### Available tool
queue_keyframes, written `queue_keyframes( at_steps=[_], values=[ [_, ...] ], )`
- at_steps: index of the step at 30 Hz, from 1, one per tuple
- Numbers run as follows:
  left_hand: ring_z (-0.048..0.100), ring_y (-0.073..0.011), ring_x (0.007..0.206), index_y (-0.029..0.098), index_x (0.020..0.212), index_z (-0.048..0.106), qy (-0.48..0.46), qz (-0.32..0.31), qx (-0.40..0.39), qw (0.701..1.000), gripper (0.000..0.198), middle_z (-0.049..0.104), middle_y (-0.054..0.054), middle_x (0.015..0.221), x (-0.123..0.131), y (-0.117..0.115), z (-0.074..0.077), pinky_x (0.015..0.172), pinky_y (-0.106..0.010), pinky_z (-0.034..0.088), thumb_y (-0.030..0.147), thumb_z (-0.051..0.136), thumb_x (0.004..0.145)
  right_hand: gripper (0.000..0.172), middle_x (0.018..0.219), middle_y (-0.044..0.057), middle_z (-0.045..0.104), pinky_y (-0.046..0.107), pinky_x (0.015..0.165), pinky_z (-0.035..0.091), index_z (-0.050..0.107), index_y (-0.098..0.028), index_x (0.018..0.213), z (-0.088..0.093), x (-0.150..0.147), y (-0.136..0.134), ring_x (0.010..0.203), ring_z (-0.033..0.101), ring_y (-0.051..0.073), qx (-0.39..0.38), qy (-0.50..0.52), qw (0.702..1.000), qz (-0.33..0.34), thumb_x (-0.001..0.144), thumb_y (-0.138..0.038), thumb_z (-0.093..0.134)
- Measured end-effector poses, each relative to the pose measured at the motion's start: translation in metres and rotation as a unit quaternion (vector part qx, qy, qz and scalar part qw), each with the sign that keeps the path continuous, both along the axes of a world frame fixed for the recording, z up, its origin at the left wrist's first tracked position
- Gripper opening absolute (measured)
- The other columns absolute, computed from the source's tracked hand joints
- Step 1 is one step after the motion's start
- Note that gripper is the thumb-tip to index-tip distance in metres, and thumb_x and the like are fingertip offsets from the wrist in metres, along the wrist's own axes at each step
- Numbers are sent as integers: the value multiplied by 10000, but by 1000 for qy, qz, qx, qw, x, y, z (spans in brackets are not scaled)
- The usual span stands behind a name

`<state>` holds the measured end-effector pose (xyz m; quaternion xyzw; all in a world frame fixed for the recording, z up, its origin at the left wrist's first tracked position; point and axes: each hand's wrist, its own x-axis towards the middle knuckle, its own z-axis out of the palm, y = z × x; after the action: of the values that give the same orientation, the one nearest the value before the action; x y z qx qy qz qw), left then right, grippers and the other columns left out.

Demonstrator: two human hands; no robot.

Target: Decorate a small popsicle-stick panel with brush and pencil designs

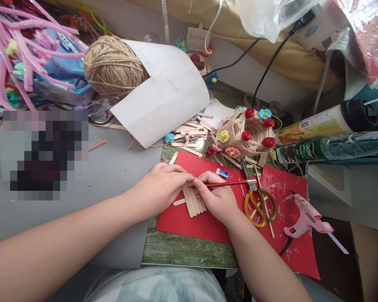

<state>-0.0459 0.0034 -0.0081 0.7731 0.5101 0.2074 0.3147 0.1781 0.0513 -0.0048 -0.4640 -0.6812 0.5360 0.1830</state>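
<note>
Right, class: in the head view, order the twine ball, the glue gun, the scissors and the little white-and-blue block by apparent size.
1. twine ball, largest.
2. glue gun and scissors: too alike to rank.
3. white-and-blue block, smallest.

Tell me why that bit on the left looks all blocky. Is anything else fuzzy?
Head view: only the mosaic patch on the grey tabletop is blocky; the left hand, the right hand pinching a thin red stick, and the flat wooden craft sticks look sharp; white glare sits on the clear plastic bag.
</note>
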Motion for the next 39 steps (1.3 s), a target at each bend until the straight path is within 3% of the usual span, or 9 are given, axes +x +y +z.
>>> queue_keyframes(
  at_steps=[24,39],
  values=[
    [636,-228,1259,274,1282,645,16,-2,7,1000,370,732,-52,1268,0,0,1,1012,-426,457,114,472,998,318,757,24,660,317,628,484,619,-239,829,0,-4,-1,697,612,195,14,3,1000,-5,1016,-495,632],
    [630,-235,1275,283,1322,627,31,-1,4,1000,389,731,-42,1308,0,-1,2,1025,-428,455,127,492,993,283,755,1,606,307,656,439,596,-227,811,2,-3,2,698,570,175,31,0,999,31,1039,-393,616]
  ],
)
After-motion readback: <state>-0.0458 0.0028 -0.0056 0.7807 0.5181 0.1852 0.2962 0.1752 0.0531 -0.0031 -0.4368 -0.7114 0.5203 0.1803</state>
